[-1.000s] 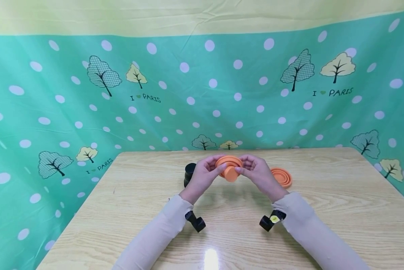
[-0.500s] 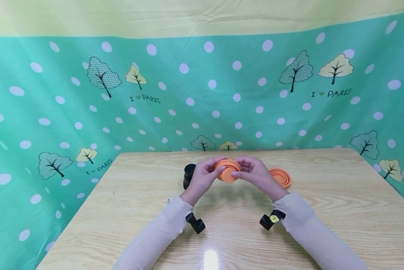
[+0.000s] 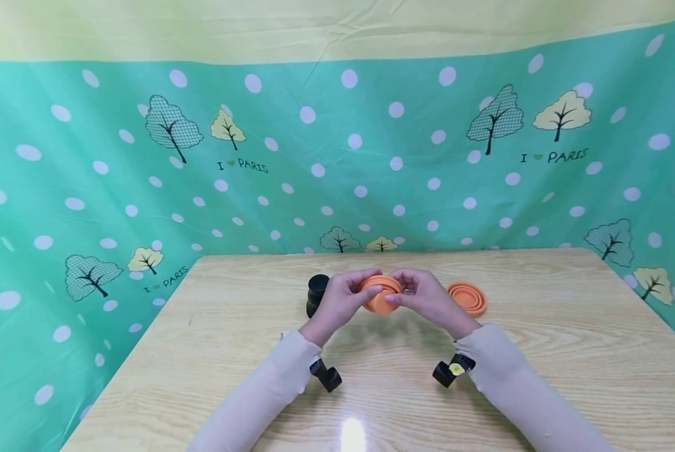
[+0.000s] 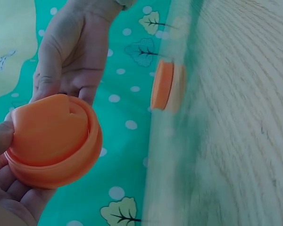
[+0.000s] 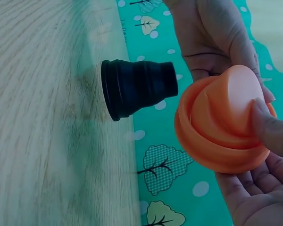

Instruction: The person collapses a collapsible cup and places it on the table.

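An orange collapsible cup (image 3: 381, 304) is held above the table between both hands, its base towards the person. In the wrist views its folded rings sit unevenly and the base is tilted. My left hand (image 3: 340, 301) grips the cup's left side, thumb on the base and fingers behind the rim. On the right side my right hand (image 3: 428, 296) pinches it likewise, its thumb (image 5: 269, 125) pressing the base. Flat on the table, right of the right hand, lies a second orange cup (image 3: 467, 299), collapsed. A black ribbed cup (image 5: 139, 87) stands wide end down beyond the left hand.
The wooden table (image 3: 230, 351) reaches back to a green dotted curtain (image 3: 281, 157). In the head view, the left hand partly covers the black cup. Small black wrist cameras hang below both sleeves.
Both hands have come down slightly, nearer the table, with the orange cup between them. Its base shifts and tilts under the thumbs. The other two cups stay put.
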The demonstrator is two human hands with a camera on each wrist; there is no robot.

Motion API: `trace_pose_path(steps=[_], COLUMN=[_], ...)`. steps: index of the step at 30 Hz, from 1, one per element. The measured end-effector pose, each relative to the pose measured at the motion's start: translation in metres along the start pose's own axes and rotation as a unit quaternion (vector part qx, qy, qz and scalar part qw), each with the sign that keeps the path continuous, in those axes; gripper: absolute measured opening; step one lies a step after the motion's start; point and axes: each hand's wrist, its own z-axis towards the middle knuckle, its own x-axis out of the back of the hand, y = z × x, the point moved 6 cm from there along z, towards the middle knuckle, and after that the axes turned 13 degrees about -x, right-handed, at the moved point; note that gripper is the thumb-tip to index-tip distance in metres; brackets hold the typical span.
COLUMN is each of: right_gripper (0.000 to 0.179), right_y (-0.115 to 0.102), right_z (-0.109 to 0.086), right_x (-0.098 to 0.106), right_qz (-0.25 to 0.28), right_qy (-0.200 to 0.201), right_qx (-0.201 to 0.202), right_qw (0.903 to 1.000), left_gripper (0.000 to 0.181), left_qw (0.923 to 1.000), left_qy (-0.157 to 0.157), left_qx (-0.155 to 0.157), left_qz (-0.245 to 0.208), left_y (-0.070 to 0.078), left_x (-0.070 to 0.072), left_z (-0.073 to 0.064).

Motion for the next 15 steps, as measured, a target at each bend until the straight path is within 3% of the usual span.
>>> trace_pose_path(steps=[6,10,15], right_gripper=[0.029,0.031,0.033], right_y=[0.001,-0.001,-0.003], right_z=[0.001,0.001,-0.001], right_x=[0.003,0.008,0.012], right_qz=[0.007,0.043,0.095], right_qy=[0.021,0.055,0.073], right_qx=[-0.001,-0.008,-0.005], right_qw=[0.9998,0.9975,0.9927], left_gripper=[0.044,0.044,0.048], left_qw=[0.9989,0.9962,0.9944], left_qy=[0.022,0.041,0.035], left_qx=[0.02,0.031,0.03], left_qz=[-0.037,-0.071,-0.095], left_y=[-0.004,-0.002,0.002], left_x=[0.002,0.004,0.001], left_z=[0.002,0.004,0.005])
